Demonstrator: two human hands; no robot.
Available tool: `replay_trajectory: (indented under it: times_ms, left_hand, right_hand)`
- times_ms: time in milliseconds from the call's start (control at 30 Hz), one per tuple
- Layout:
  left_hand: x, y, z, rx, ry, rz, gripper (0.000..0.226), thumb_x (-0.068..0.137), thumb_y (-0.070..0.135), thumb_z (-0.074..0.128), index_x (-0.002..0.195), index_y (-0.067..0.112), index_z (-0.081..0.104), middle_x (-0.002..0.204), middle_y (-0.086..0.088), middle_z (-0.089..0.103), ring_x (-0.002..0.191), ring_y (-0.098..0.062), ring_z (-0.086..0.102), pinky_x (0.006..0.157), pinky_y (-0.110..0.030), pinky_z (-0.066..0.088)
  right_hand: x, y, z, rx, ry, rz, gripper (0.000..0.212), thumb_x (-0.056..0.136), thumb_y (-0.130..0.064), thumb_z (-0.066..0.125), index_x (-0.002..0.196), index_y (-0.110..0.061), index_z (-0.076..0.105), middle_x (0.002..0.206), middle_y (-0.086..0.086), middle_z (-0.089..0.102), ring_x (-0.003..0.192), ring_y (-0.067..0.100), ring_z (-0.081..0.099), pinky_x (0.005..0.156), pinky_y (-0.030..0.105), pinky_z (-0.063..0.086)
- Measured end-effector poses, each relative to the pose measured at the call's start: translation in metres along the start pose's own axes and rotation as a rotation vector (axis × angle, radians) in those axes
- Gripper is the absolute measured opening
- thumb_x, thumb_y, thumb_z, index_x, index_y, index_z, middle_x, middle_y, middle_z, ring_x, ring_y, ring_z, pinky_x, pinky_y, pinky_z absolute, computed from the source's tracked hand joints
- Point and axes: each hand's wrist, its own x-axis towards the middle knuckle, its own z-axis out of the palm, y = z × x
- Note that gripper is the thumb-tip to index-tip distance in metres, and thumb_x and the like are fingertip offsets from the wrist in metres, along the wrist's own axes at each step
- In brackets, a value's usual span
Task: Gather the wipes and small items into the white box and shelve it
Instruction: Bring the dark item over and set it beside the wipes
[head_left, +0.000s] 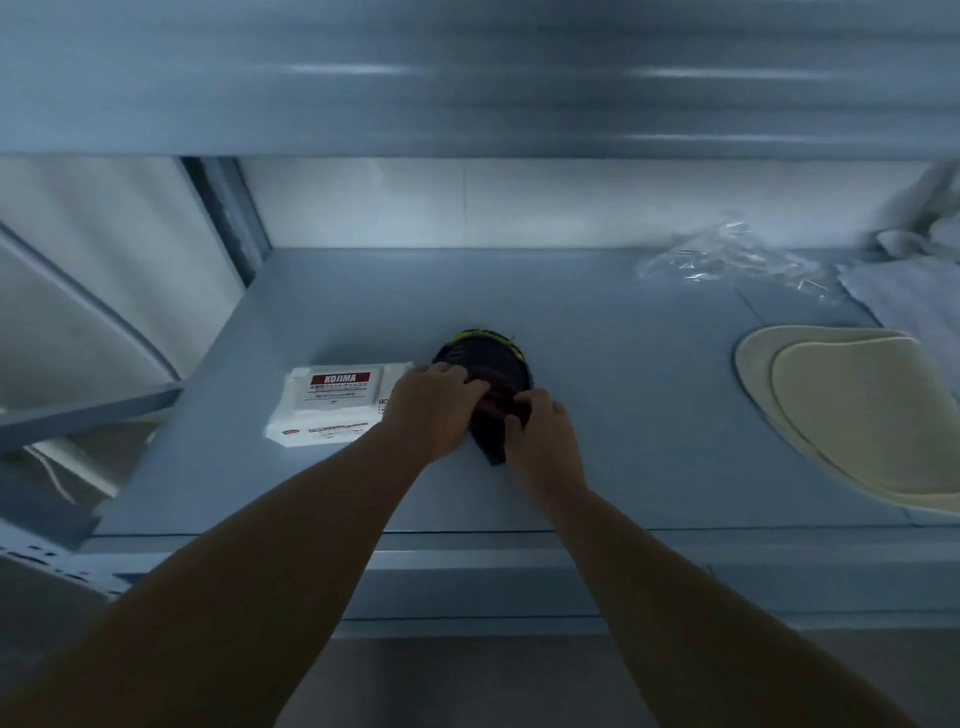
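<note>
Nearest, two bare forearms, crossing the smooth grey front edge of the shelf (623, 457) about midway along it. Beyond them, left hand (431, 405) with fingers curled over the left side of one dark round item (485, 358); right hand (540, 434) pinching that item's near right part between thumb and fingertips. Soft-looking, roughly oval, dark with a red band under the fingers and a yellow-green trim on its far rim; exact material too dim to tell. Lies flat near the middle of the shelf, towards the front edge. Just left of the left hand, touching or nearly touching its knuckles: one pack of wipes (332, 405), a soft white rectangular packet with a red label, flat on the board and close to the left edge. Bare matt board between pack and front edge, and a wide bare stretch right of the hands. At the right edge, two cream oval pads (857, 415), smooth and stacked one on the other, running out of view. Farther back, towards the far right corner, one crumpled sheet of clear plastic wrap (727, 260), glossy and creased, and beside it pale grey cloth (924, 244), rumpled. Open board along the far edge from the wrap to the far left corner, then a plain white back wall (467, 202).
</note>
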Motion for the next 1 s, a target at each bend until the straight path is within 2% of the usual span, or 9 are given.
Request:
replay_trajectory:
  times_ms: [100,300,400,467,667,833,1000]
  left_hand:
    - [-0.01,-0.002,-0.022,-0.063,-0.033,-0.018,0.051,0.089,0.037,0.058,0.139,0.028,0.049,0.13,-0.002,0.06,0.115,-0.028,0.057,0.093,-0.038,0.043]
    - [-0.051,-0.012,-0.087,-0.148,-0.139,-0.134,0.035,0.094,0.033,0.054,0.127,0.022,0.053,0.12,-0.005,0.058,0.108,-0.031,0.059,0.079,-0.041,0.049]
    - [-0.078,-0.018,-0.117,-0.16,-0.188,-0.204,0.044,0.097,0.039,0.048,0.139,0.024,0.046,0.124,-0.005,0.056,0.111,-0.03,0.06,0.08,-0.042,0.05]
    - [-0.099,-0.021,-0.134,-0.158,-0.229,-0.248,0.049,0.099,0.045,0.044,0.145,0.028,0.04,0.127,-0.004,0.055,0.114,-0.029,0.058,0.084,-0.042,0.05]
    - [-0.165,-0.032,-0.187,-0.153,-0.357,-0.419,0.052,0.097,0.06,0.036,0.136,0.028,0.048,0.131,-0.001,0.054,0.115,-0.025,0.058,0.087,-0.042,0.05]
    - [-0.229,-0.046,-0.234,-0.153,-0.391,-0.583,0.055,0.096,0.063,0.034,0.135,0.028,0.049,0.129,-0.001,0.056,0.112,-0.025,0.061,0.087,-0.042,0.049]
    - [-0.313,-0.062,-0.279,-0.142,-0.405,-0.75,0.053,0.095,0.063,0.032,0.132,0.029,0.05,0.127,0.001,0.058,0.11,-0.024,0.062,0.086,-0.041,0.046]
  right_hand:
    - [-0.008,-0.013,-0.018,-0.069,0.005,-0.011,0.033,0.097,-0.021,0.054,0.129,-0.015,0.052,0.137,0.011,0.045,0.106,0.029,0.057,0.086,0.033,0.047]
    - [-0.037,-0.068,-0.061,-0.125,-0.032,0.002,0.036,0.095,-0.023,0.054,0.13,-0.02,0.051,0.132,0.01,0.048,0.104,0.03,0.059,0.087,0.041,0.053]
    - [-0.057,-0.1,-0.082,-0.165,-0.073,-0.038,0.036,0.095,-0.025,0.053,0.13,-0.021,0.051,0.13,0.011,0.049,0.105,0.032,0.06,0.089,0.043,0.053]
    - [-0.073,-0.119,-0.095,-0.185,-0.1,-0.084,0.035,0.095,-0.026,0.054,0.129,-0.02,0.052,0.129,0.012,0.051,0.106,0.033,0.059,0.089,0.042,0.053]
    - [-0.132,-0.173,-0.121,-0.2,-0.207,-0.235,0.037,0.092,-0.026,0.062,0.127,-0.015,0.055,0.126,0.009,0.058,0.116,0.029,0.056,0.092,0.038,0.05]
    - [-0.18,-0.228,-0.125,-0.202,-0.307,-0.359,0.038,0.095,-0.029,0.058,0.131,-0.019,0.052,0.131,0.006,0.058,0.121,0.026,0.055,0.097,0.04,0.049]
    - [-0.223,-0.278,-0.12,-0.254,-0.425,-0.461,0.032,0.095,-0.034,0.056,0.126,-0.024,0.053,0.125,0.004,0.058,0.118,0.025,0.055,0.095,0.039,0.048]
